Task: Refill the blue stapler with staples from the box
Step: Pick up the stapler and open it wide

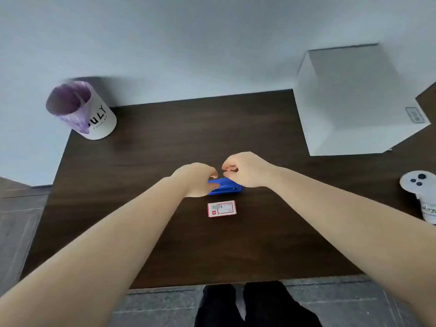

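Note:
The blue stapler (227, 186) lies on the dark wooden table (146, 161), near its middle. My left hand (195, 179) grips the stapler's left end, thumb on its top. My right hand (245, 169) hovers over the stapler's far right side with fingers curled and pinched together; whether it touches the stapler I cannot tell. A small red and white staple box (221, 208) lies closed on the table just in front of the stapler, apart from both hands.
A white bin with a purple liner (80, 109) stands at the table's far left corner. A large white box (354, 100) fills the far right. A white controller (420, 182) and a labelled cup (428, 208) sit at the right edge.

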